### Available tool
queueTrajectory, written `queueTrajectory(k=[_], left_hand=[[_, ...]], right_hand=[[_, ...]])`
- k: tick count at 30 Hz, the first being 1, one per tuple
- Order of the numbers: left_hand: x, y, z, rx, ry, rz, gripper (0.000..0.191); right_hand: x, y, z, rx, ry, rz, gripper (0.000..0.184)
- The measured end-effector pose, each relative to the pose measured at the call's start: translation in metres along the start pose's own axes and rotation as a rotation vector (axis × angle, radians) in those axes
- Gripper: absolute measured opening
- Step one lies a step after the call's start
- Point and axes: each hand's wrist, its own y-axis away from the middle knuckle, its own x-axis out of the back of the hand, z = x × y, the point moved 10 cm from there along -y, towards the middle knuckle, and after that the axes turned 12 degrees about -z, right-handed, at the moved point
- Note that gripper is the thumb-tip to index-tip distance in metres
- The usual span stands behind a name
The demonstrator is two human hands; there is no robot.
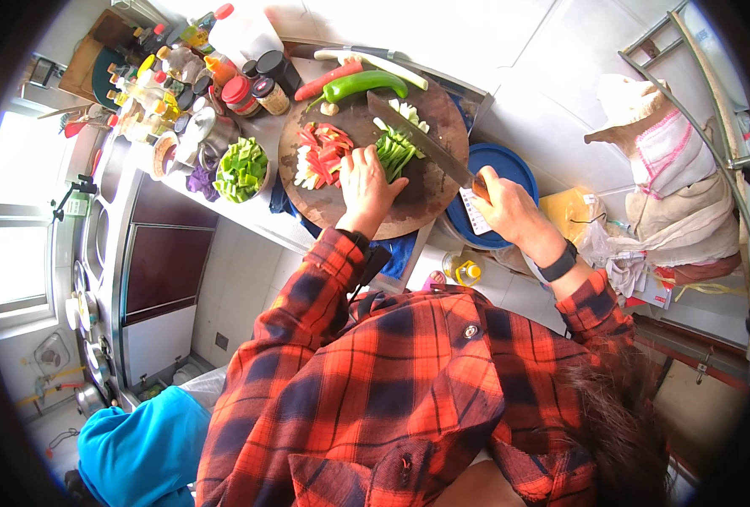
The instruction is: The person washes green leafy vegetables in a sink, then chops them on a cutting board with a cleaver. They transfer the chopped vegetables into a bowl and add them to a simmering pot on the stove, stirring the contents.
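Note:
My right hand (508, 206) grips the wooden handle of a kitchen knife (422, 142). Its broad blade slants up and left across a round wooden chopping board (407, 218). Beneath and beside the blade lie cut green stalks (397, 155), with pale cut pieces (407, 113) on the far side. My left hand (370, 187) rests on the board between the green stalks and a pile of red strips (327, 149), thumb spread to the right; its fingertips hide what they touch. Pale strips (311, 171) lie beside the red ones. At the board's far side sits a whole green pepper (365, 85).
Behind the green pepper are a long red vegetable (327, 81), a white-green stalk (381, 66) and another knife (368, 52). Left of the board stand a bowl of green pieces (243, 170) and several jars and bottles (238, 95). A blue-lidded bucket (505, 165) stands right. Someone's blue garment (147, 437) shows lower left.

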Motion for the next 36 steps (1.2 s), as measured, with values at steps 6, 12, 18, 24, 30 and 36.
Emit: queueTrajectory(k=[6, 12, 18, 24, 30, 36], left_hand=[[-0.018, 0.012, -0.015, 0.043, 0.071, -0.093, 0.043], [-0.029, 0.014, -0.012, -0.056, 0.114, -0.049, 0.025], [-0.02, 0.022, -0.01, -0.093, 0.166, -0.039, 0.029], [0.003, 0.047, -0.007, -0.075, 0.242, 0.101, 0.058], [0.012, 0.02, -0.045, -0.097, 0.142, 0.073, 0.029], [0.011, -0.002, -0.058, -0.302, -0.09, -0.063, 0.022]], right_hand=[[-0.022, 0.015, -0.005, -0.033, 0.009, -0.177, 0.029], [-0.039, 0.007, 0.004, -0.09, 0.048, -0.229, 0.028], [-0.053, -0.007, 0.032, -0.174, -0.078, -0.183, 0.028], [-0.014, 0.003, 0.015, -0.035, -0.066, 0.008, 0.029], [0.009, 0.018, 0.011, -0.018, -0.147, 0.136, 0.026], [-0.01, 0.031, 0.044, -0.173, -0.358, 0.098, 0.025]])
